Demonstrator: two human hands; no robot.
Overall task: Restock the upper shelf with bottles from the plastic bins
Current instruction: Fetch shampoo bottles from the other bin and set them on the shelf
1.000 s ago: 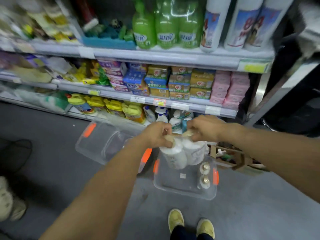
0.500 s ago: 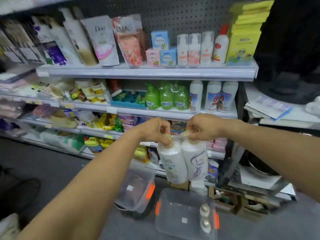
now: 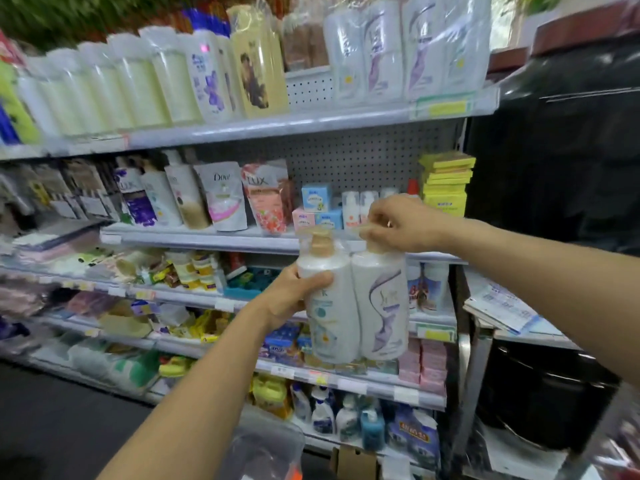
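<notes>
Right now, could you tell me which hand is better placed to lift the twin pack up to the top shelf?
Left hand: it grips the twin pack round its body. The right hand only pinches the wrapper's top.

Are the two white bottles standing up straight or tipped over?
Upright. The two white plastic-wrapped pump bottles have their tops pointing up, held in the air by the left hand and right hand.

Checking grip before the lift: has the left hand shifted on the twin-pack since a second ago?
Yes. The left hand moved down from the pack's top to grip the side of the twin-pack; the right hand still pinches the top.
</notes>
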